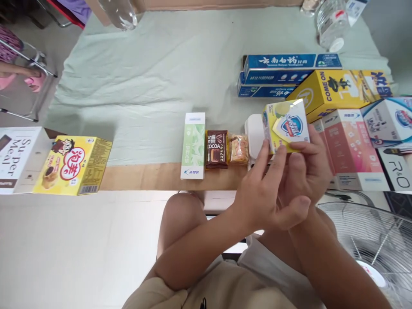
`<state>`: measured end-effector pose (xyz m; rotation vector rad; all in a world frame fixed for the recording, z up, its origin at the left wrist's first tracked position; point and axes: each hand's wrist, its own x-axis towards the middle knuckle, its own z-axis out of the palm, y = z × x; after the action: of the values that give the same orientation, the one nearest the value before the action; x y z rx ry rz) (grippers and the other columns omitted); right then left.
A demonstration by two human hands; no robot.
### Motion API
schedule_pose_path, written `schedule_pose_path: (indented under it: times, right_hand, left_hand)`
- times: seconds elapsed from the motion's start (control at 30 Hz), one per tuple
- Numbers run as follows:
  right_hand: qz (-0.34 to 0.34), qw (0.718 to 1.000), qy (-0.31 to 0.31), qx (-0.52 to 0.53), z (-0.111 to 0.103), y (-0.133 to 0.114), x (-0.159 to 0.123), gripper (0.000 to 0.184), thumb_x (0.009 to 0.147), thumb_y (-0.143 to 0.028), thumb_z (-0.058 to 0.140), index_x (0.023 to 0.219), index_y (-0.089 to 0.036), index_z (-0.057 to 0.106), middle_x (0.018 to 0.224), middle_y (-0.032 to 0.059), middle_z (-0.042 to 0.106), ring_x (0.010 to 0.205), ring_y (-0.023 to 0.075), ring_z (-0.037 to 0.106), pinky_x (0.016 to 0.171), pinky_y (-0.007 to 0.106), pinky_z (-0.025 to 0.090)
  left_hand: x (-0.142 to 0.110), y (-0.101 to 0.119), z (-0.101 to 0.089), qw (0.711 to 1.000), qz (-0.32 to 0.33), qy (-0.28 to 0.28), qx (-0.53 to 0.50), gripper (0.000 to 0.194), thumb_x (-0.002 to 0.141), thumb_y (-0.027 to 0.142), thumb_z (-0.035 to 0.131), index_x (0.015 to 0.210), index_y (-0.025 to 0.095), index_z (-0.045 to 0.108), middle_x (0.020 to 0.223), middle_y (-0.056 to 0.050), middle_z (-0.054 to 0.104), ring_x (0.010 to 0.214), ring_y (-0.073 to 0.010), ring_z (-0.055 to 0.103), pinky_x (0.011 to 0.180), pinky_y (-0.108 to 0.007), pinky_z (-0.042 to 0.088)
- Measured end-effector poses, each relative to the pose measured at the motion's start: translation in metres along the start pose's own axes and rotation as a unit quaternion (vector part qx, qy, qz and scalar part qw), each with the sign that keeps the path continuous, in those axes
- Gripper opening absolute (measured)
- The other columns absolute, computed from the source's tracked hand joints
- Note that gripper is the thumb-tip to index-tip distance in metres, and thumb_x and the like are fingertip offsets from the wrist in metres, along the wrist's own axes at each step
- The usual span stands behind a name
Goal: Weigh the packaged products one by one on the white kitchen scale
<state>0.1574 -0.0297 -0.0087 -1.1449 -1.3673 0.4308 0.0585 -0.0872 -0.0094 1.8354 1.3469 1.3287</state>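
A yellow and white Safeguard soap box [286, 124] is held above the table's near edge, tilted, with its printed face up. My right hand [310, 171] grips it at the lower right, thumb in front and fingers partly behind. My left hand [257, 197] touches the box's lower left edge with outstretched fingertips, its thumb spread to the right. Just left of the box lie a white case [254, 133], partly covered, a clear-wrapped snack [238, 148], a brown cocoa snack packet [216, 149] and a pale green and white carton [193, 146].
Blue toothpaste boxes [286, 62], a yellow carton [344, 90], a pink box [350, 146] and an R&O box [397, 169] crowd the right. A yellow snack box [69, 165] and a Super Meal box [21, 159] stand left. A fan [370, 240] is below right; a bottle [333, 25] lies at the back.
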Motion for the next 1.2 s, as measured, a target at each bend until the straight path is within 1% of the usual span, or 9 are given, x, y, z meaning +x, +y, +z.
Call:
schedule_pose_path:
  times: [0.1,0.17,0.23,0.43,0.57,0.73,0.9,1.03,1.2]
  right_hand:
    - [0.098,0.987,0.04,0.118,0.021,-0.011,0.028,0.012,0.085,-0.031,0.074,0.084,-0.025,0.063,0.108,-0.0002,0.077,0.105,0.0188,0.076,0.098,0.043,0.064]
    - [0.147,0.977,0.001,0.156,0.037,-0.012,0.048,0.021,0.077,-0.025,0.077,0.095,-0.027,0.066,0.093,-0.0044,0.072,0.088,0.0149,0.074,0.088,0.038,0.065]
    - [0.162,0.971,-0.08,0.158,0.056,-0.005,0.064,0.031,0.072,-0.021,0.078,0.102,-0.027,0.069,0.096,-0.0029,0.073,0.089,0.0156,0.074,0.087,0.037,0.065]
    - [0.229,0.937,-0.254,0.075,0.108,0.025,0.094,0.024,0.076,-0.013,0.069,0.096,-0.024,0.073,0.089,-0.0011,0.077,0.083,0.0202,0.077,0.098,0.051,0.065]
    - [0.217,0.909,-0.353,-0.027,0.119,0.014,0.106,0.023,0.081,-0.015,0.067,0.101,-0.023,0.076,0.097,0.0029,0.081,0.09,0.0233,0.079,0.099,0.053,0.066]
    - [0.099,0.835,-0.477,-0.257,0.116,-0.011,0.119,0.029,0.086,-0.024,0.066,0.113,-0.022,0.079,0.113,0.0096,0.082,0.11,0.0318,0.076,0.109,0.059,0.058]
    - [-0.012,0.797,-0.514,-0.316,0.115,0.0,0.118,0.04,0.091,-0.022,0.057,0.125,-0.025,0.077,0.134,0.0097,0.078,0.128,0.0341,0.071,0.118,0.057,0.051]
    - [-0.087,0.805,-0.519,-0.274,0.117,0.017,0.113,0.04,0.098,-0.034,0.053,0.132,-0.026,0.074,0.139,0.0089,0.076,0.13,0.0322,0.07,0.117,0.055,0.053]
    - [-0.06,0.84,-0.48,-0.244,0.107,0.001,0.113,0.038,0.095,-0.027,0.058,0.131,-0.026,0.072,0.144,0.0089,0.073,0.137,0.0285,0.066,0.124,0.052,0.049]
  left_hand:
    - [0.005,-0.001,-0.01,0.996,0.063,0.059,0.0,0.073,0.102,0.058,0.039,0.159,0.014,0.04,0.172,-0.026,0.038,0.154,-0.0335,0.053,0.114,-0.046,0.059]
    - [0.012,-0.002,-0.026,0.99,0.095,0.1,0.004,0.06,0.102,0.05,0.043,0.149,0.013,0.052,0.158,-0.026,0.056,0.145,-0.0303,0.062,0.115,-0.043,0.058]
    - [0.019,-0.006,-0.049,0.986,0.09,0.137,0.014,0.048,0.102,0.045,0.046,0.136,0.014,0.06,0.143,-0.022,0.067,0.137,-0.0286,0.066,0.115,-0.042,0.057]
    - [0.025,-0.031,-0.121,0.983,-0.053,0.168,0.05,0.028,0.102,0.039,0.049,0.115,0.02,0.066,0.122,-0.014,0.072,0.12,-0.0252,0.068,0.108,-0.04,0.056]
    - [0.023,-0.04,-0.145,0.966,-0.21,0.129,0.081,0.029,0.098,0.04,0.053,0.113,0.02,0.069,0.124,-0.014,0.07,0.121,-0.0292,0.067,0.108,-0.048,0.056]
    - [0.027,-0.042,-0.148,0.935,-0.333,0.043,0.114,0.032,0.089,0.024,0.06,0.12,0.022,0.069,0.145,-0.016,0.059,0.137,-0.0383,0.058,0.117,-0.061,0.05]
    - [0.033,-0.041,-0.135,0.923,-0.358,0.02,0.137,0.037,0.088,0.018,0.063,0.125,0.016,0.065,0.156,-0.019,0.044,0.14,-0.0397,0.057,0.12,-0.057,0.048]
    - [0.038,-0.038,-0.131,0.921,-0.361,0.011,0.146,0.031,0.093,0.021,0.061,0.123,0.014,0.065,0.157,-0.021,0.041,0.139,-0.0373,0.06,0.121,-0.053,0.048]
    - [0.041,-0.036,-0.134,0.913,-0.38,0.018,0.147,0.026,0.092,0.021,0.063,0.118,0.017,0.066,0.155,-0.02,0.044,0.133,-0.0381,0.064,0.118,-0.055,0.05]
